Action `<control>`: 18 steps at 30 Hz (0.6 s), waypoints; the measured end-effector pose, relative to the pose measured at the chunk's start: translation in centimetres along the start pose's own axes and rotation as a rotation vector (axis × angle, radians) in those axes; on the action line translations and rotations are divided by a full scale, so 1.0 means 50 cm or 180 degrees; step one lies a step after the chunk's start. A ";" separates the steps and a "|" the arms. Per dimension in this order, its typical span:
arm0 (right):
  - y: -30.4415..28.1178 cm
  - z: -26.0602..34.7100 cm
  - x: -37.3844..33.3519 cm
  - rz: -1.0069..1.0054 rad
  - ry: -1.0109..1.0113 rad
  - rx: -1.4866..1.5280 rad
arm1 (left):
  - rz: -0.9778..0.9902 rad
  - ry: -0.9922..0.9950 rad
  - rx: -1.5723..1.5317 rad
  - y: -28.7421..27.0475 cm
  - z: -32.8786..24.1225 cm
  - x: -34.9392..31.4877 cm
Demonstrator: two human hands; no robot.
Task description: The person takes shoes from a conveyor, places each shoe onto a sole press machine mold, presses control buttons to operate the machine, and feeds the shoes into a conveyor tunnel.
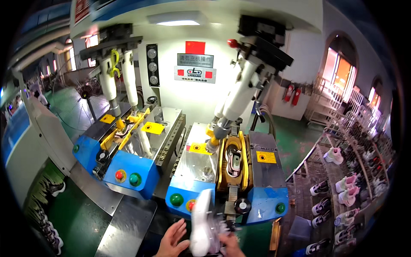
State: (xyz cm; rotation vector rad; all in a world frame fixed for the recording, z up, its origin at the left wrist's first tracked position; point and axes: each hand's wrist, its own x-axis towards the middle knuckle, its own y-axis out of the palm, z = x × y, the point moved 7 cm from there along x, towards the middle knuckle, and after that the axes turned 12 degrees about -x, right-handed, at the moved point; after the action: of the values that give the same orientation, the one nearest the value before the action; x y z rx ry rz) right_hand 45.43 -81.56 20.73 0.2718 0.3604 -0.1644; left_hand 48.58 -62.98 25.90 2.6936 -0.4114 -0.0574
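Observation:
A sneaker (202, 227) with a white sole and a greyish upper is held up in front of the blue press, its sole turned to the left. My right hand (231, 246) grips its upper from the right side; motion blurs the detail there. Just left of the sole, my left hand (173, 239) is open, fingers stretched and apart from the shoe. Another shoe (233, 160) sits upright in the right press station, between yellow side pads (245, 162). Above that station stand white press cylinders (238, 93), tilted.
Green (176, 199) and red (191, 205) buttons line the press front behind the held sneaker. The left station (128, 128) has its own cylinders (108, 79). Racks of sneakers (323, 205) stand at the right, and more shoes (49, 233) at the far left. A metal plate (128, 225) lies front left.

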 end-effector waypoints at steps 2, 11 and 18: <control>-0.147 0.053 0.021 -0.0463 -0.0288 0.0330 | 0.0047 0.0124 0.0113 0.081 -0.014 0.120; -0.402 0.171 0.041 -0.1352 -0.0448 0.0570 | -0.0654 0.0354 0.3062 0.236 0.313 0.931; -0.424 0.140 0.025 -0.1415 -0.0271 0.0232 | -0.0123 -0.0765 0.2758 0.208 0.340 0.989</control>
State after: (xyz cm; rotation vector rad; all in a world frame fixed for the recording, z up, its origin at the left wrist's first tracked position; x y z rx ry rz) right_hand 44.50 -103.90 21.62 0.2528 0.3268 -0.6252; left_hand 91.24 -93.25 15.64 3.5667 -0.5494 -0.2713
